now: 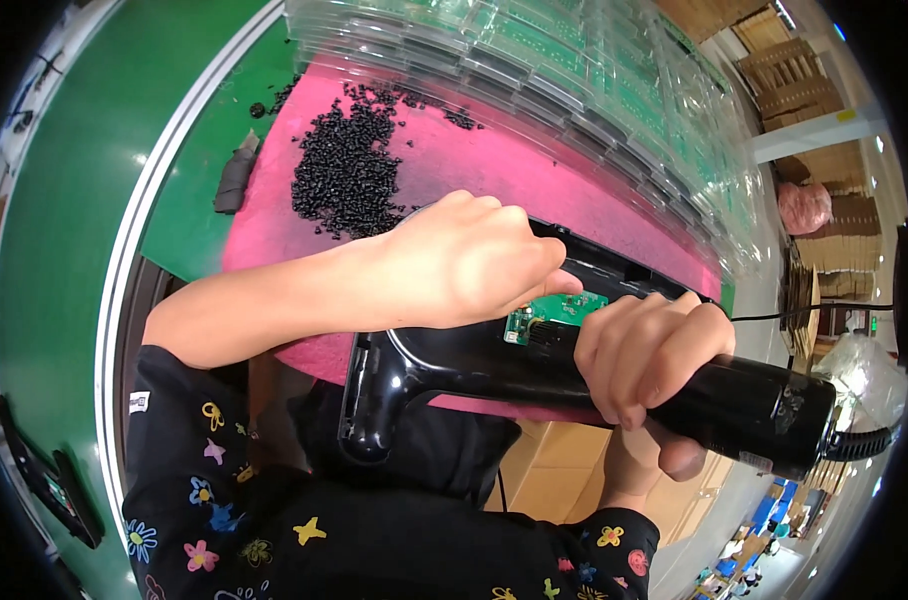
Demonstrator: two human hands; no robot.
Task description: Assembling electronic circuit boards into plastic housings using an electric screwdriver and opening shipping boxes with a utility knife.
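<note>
My right hand is wrapped round a black electric screwdriver, whose cable leaves its right end. Its front end points left toward a small green circuit board. That board sits in a glossy black plastic housing, which lies across the near side of a pink mat. Over the housing, my left hand is closed, fingers curled down beside the board. Whatever its fingertips hold is hidden. Beyond the left wrist lies a heap of small black screws.
Stacked clear plastic trays holding green boards line the mat's far side. A dark grey wrapped roll lies left of the screws. Farther left, beyond a white rail, is a green surface. Cardboard boxes stand below the mat.
</note>
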